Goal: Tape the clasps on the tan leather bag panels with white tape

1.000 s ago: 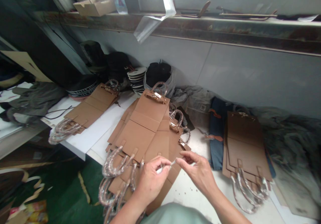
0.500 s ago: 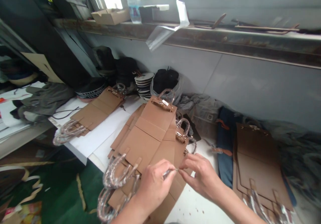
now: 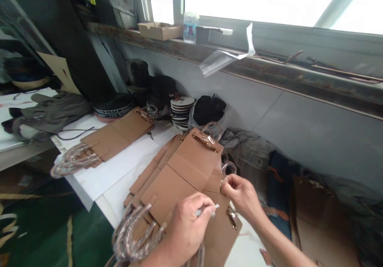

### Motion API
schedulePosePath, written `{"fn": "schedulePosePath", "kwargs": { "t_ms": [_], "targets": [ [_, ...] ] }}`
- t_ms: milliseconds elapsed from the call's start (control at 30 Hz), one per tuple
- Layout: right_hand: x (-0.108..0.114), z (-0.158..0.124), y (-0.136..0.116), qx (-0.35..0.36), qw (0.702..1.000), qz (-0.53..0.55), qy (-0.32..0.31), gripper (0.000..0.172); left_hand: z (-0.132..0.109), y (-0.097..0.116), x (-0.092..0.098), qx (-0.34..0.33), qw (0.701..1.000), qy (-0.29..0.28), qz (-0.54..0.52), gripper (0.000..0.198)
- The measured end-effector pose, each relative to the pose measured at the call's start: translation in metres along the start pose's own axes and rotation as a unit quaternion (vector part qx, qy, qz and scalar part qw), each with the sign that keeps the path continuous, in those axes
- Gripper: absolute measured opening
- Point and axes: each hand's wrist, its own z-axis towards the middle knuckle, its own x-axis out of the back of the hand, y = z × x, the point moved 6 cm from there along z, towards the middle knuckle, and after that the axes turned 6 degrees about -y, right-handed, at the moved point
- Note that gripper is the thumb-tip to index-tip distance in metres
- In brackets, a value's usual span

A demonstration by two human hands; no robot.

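Note:
Brown handbag panels [image 3: 182,165] lie stacked on the white table, with plastic-wrapped handles [image 3: 134,235] at their near ends. Over the lower part of the stack is my left hand [image 3: 190,223], its thumb and fingers closed on a small whitish strip [image 3: 216,206] that pokes out at the fingertips. My right hand [image 3: 242,193] pinches at the stack's right edge, touching or very close to a shiny metal fitting; what lies between its fingertips is hidden. Another metal clasp [image 3: 231,216] shows on a panel just below that hand.
A second pile of brown panels [image 3: 116,135] lies at left, another [image 3: 323,215] at right beside blue fabric [image 3: 278,195]. Ribbon spools [image 3: 182,109] and a bag of black material [image 3: 208,109] stand behind. A ledge [image 3: 287,73] holds a bottle [image 3: 190,23] and an open box [image 3: 161,30].
My hands were together at the fingertips; now they are apart. The right hand has moved up to the stack's edge, while the left keeps the whitish strip. The view has shifted.

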Motion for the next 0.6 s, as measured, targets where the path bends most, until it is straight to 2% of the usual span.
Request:
{"fn": "schedulePosePath", "kwargs": {
  "t_ms": [100, 167, 267, 400, 500, 600],
  "targets": [
    [-0.007, 0.045, 0.001, -0.037, 0.981, 0.184, -0.039, 0.027, 0.025, -0.019, 0.02, 0.082, 0.978, -0.042, -0.19, 0.024],
    [-0.018, 0.077, 0.001, -0.044, 0.959, 0.277, -0.051, 0.034, 0.056, -0.031, 0.034, 0.111, 0.95, -0.068, -0.282, 0.031],
    [-0.031, 0.117, 0.005, -0.048, 0.938, 0.344, -0.008, 0.037, 0.113, -0.045, 0.055, 0.105, 0.927, -0.075, -0.353, 0.025],
    [-0.035, 0.141, 0.011, -0.023, 0.94, 0.335, 0.063, 0.036, 0.172, -0.058, 0.065, 0.086, 0.908, -0.071, -0.403, 0.024],
    [-0.032, 0.146, 0.013, -0.013, 0.957, 0.28, 0.075, 0.038, 0.194, -0.059, 0.062, 0.061, 0.887, -0.085, -0.45, 0.021],
    [-0.026, 0.151, 0.01, 0.007, 0.977, 0.193, 0.086, 0.04, 0.205, -0.055, 0.058, 0.047, 0.865, -0.124, -0.485, 0.017]
  ]
}}
